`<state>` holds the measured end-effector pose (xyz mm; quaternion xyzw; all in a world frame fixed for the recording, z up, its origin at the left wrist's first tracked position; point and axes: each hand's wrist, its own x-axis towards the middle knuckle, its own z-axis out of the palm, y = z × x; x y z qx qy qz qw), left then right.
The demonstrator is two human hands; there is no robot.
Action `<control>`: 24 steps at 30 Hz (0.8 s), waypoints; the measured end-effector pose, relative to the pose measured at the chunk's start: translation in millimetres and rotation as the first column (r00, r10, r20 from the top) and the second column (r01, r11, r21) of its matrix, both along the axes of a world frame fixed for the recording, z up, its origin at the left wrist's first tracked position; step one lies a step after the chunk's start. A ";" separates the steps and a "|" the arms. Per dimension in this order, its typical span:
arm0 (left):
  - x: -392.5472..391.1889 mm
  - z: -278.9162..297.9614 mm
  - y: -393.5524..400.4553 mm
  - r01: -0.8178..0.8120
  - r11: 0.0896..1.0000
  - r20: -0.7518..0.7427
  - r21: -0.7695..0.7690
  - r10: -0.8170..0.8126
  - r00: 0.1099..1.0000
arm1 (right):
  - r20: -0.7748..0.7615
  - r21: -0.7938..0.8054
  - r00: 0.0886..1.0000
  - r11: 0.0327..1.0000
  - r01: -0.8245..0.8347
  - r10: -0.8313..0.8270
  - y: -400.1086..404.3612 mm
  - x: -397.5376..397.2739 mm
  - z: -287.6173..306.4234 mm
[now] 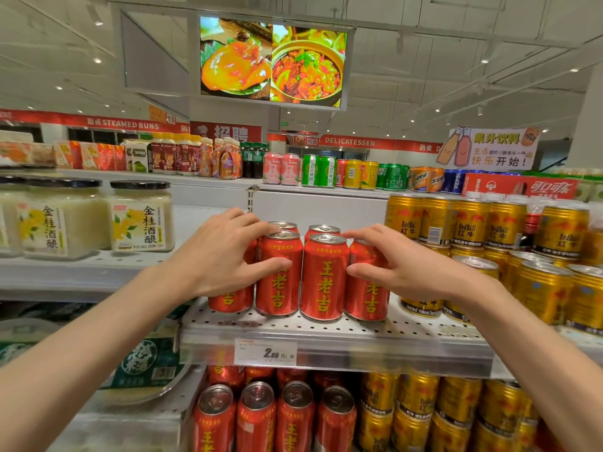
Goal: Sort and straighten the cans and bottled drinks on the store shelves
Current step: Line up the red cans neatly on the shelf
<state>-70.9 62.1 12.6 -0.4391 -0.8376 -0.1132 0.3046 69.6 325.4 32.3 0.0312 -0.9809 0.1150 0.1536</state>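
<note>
Several red cans (323, 278) with yellow characters stand upright in a front row on the perforated white shelf (326, 327), with more red cans behind them. My left hand (225, 252) wraps the leftmost front can (230, 300), fingers over the can tops and thumb pressed on the second can (279, 288). My right hand (391, 259) grips the rightmost red can (367, 298), fingers curled over its top and thumb against its side. The left can's upper half is hidden by my hand.
Gold cans (541, 288) crowd the shelf just right of the red ones. Glass jars (140, 216) with black lids stand on the left shelf. A lower shelf holds more red cans (274, 419) and gold cans. A price tag (266, 352) hangs on the shelf edge.
</note>
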 end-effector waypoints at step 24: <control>87.9 -97.0 -5.7 0.289 0.706 0.185 0.647 -0.513 0.838 | -0.368 -0.704 0.882 0.707 -0.059 -0.293 -32.6 82.2 -110.2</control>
